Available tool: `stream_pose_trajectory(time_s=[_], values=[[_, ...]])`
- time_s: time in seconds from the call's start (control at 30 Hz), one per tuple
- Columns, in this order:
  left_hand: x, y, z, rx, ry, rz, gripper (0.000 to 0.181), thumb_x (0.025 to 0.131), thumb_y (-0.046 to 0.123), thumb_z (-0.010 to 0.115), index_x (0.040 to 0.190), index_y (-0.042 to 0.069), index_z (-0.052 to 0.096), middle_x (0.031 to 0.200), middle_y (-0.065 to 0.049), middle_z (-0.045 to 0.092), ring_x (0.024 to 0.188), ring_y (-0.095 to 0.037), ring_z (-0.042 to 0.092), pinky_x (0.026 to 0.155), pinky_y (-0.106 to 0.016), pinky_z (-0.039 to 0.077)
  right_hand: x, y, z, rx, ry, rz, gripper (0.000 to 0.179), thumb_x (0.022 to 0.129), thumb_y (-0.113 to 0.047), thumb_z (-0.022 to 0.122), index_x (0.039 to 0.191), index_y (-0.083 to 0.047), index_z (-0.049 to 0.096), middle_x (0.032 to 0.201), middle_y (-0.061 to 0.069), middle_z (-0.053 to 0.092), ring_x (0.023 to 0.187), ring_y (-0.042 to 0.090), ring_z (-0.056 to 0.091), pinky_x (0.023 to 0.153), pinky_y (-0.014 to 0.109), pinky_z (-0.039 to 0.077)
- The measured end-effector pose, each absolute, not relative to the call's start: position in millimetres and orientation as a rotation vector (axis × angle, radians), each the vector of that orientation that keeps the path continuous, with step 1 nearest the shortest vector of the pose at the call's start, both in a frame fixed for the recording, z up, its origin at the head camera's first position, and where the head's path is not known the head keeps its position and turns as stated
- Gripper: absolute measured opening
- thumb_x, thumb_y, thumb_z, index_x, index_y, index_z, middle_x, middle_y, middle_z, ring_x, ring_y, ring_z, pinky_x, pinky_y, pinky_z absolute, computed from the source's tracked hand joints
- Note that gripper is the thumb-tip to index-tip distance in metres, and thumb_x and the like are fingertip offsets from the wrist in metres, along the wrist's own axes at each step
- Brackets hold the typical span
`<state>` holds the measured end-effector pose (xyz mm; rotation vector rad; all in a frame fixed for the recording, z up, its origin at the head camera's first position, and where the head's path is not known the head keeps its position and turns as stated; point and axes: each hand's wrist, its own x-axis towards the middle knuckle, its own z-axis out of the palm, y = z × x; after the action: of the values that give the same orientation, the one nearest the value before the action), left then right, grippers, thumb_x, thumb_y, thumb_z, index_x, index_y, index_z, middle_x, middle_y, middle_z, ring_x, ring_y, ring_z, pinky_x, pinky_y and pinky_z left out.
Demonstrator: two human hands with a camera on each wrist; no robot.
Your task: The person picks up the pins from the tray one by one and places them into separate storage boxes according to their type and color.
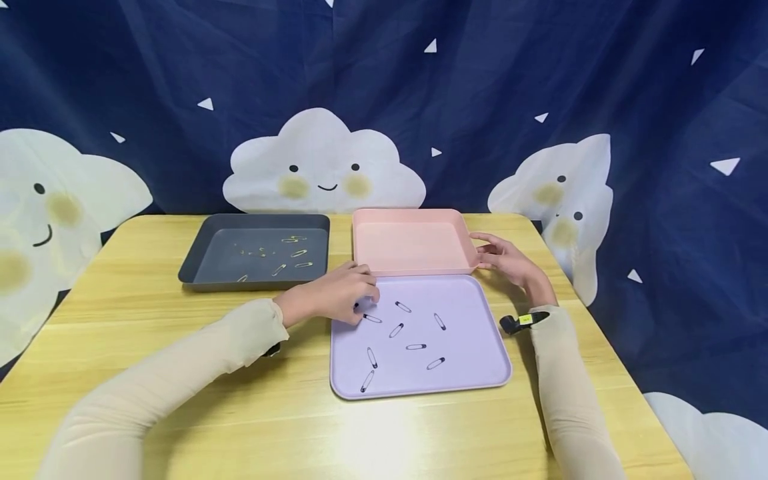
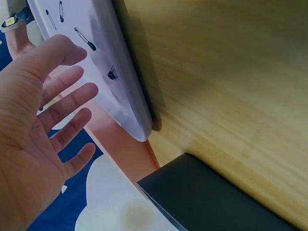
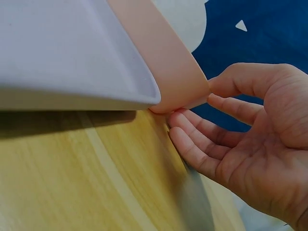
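Observation:
Over the upper left corner of the lilac tray hovers my left hand, its fingers loosely spread in the left wrist view and nothing between them. Near its fingertips lie a black-headed safety pin and another pin, partly hidden in the head view. Several more safety pins are scattered across this tray. My right hand touches the near right corner of the pink tray, fingers lightly bent against its outer wall.
A dark grey tray with several gold safety pins stands at the back left. The pink tray stands behind the lilac one, close against it. All rest on a wooden table before a blue cloud-print curtain.

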<state>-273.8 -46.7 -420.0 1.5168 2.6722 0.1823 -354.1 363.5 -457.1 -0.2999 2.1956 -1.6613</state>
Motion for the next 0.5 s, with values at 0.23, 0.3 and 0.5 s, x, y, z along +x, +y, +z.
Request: stream_pose_trajectory(time_s=[0.23, 0.3, 0.5], values=[[-275, -38, -421, 1.501, 2.65, 0.125, 0.019, 0.074, 0.024, 0.083, 0.089, 0.017, 0.073, 0.092, 0.004, 0.065, 0.098, -0.018, 0.051, 0.096, -0.043, 0.042, -354, 363, -457, -0.291, 2.189, -1.674, 0.06, 0.105, -0.002, 0.05, 0.159, 0.0, 0.026, 0.124, 0.015, 0.053, 0.101, 0.006, 0.063, 0.087, 0.019, 0.056], [-276, -36, -423, 1.502, 2.64, 0.108, 0.017, 0.074, 0.024, 0.083, 0.085, 0.018, 0.071, 0.09, 0.006, 0.064, 0.097, -0.018, 0.05, 0.095, -0.042, 0.041, -354, 363, -457, -0.297, 2.184, -1.684, 0.059, 0.104, -0.002, 0.05, 0.158, 0.001, 0.026, 0.122, 0.013, 0.055, 0.101, 0.006, 0.063, 0.087, 0.02, 0.056], [-276, -32, -427, 1.518, 2.641, 0.045, 0.018, 0.071, 0.022, 0.084, 0.076, 0.021, 0.067, 0.087, 0.009, 0.062, 0.096, -0.017, 0.049, 0.093, -0.04, 0.04, -355, 364, -460, -0.29, 2.176, -1.712, 0.058, 0.104, 0.0, 0.05, 0.157, 0.003, 0.027, 0.117, 0.008, 0.057, 0.1, 0.006, 0.063, 0.086, 0.019, 0.056]])
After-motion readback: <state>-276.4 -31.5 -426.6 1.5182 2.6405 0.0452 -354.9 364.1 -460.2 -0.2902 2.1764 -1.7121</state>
